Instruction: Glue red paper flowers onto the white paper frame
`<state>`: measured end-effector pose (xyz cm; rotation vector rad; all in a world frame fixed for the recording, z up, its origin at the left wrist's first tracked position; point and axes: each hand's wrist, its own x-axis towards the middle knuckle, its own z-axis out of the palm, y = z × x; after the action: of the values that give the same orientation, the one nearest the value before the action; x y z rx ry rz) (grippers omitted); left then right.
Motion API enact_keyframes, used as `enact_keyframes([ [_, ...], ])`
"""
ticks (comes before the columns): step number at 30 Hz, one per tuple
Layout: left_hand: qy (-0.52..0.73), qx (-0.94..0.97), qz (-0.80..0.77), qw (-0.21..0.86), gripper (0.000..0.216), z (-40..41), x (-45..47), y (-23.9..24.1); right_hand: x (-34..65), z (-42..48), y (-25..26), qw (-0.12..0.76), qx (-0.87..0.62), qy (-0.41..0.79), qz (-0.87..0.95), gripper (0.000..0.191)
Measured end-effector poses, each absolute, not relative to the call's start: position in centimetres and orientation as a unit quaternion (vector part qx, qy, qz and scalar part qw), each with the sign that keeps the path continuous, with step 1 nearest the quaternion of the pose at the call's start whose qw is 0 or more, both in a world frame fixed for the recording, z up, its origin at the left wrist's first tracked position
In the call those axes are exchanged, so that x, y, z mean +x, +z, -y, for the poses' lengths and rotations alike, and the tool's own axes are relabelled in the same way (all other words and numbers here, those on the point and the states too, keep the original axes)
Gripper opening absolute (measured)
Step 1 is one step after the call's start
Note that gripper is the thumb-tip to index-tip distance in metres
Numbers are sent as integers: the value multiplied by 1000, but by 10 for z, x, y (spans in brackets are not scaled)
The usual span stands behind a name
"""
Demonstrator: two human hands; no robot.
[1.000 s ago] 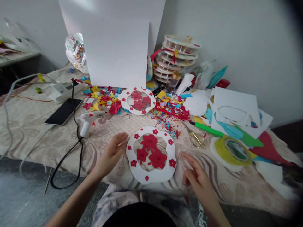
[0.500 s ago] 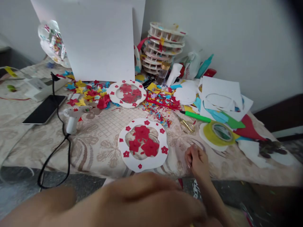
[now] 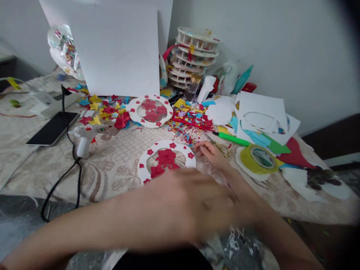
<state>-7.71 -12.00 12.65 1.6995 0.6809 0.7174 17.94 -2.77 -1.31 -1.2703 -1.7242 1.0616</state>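
Observation:
Smeared by motion, my left hand (image 3: 208, 206) reaches across the foreground from the left, over my right forearm. Its fingers are too blurred to show whether anything is in them. My right hand (image 3: 209, 152) is low over the cloth, palm turned inward, fingers loosely apart and nothing visible in them. Just behind it lie gold-handled scissors (image 3: 223, 149). To its left is a white scalloped paper frame (image 3: 144, 173) with small red flowers on its rim and larger red flowers (image 3: 166, 156) in its clear middle; my left hand hides its lower part.
A similar frame (image 3: 135, 115) lies farther back. Paper scraps (image 3: 187, 127), a green marker (image 3: 233, 139) and yellow tape (image 3: 247, 159) lie around. On the left are a white glue gun (image 3: 83, 144) with a black cord and a phone (image 3: 52, 129). White boards (image 3: 123, 48) and a tiered paper stack (image 3: 197, 39) stand behind.
My right hand has moved forward and left, from the table's front edge to beside the scissors, and its fingers have loosened. My left hand has risen, now covering the near frame's lower part.

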Motion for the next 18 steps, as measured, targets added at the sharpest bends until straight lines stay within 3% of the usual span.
enact_keyframes([
  [4, 305, 813, -395, 298, 33, 55, -96, 92, 171, -6, -13, 447, -474, 354, 671, 23],
  [6, 323, 784, -469, 248, 29, 29, -117, 63, 168, -11, -12, 473, -470, 362, 651, 22],
  [11, 374, 681, -522, 352, 30, -5, -150, 9, 156, -19, -15, 384, -414, 459, 686, 24],
  [15, 426, 614, -509, 427, 38, -15, -145, -7, 146, -28, -19, 478, -423, 376, 672, 23],
  [18, 432, 604, -503, 443, 40, -17, -141, -12, 142, -28, -23, 466, -416, 418, 660, 25],
])
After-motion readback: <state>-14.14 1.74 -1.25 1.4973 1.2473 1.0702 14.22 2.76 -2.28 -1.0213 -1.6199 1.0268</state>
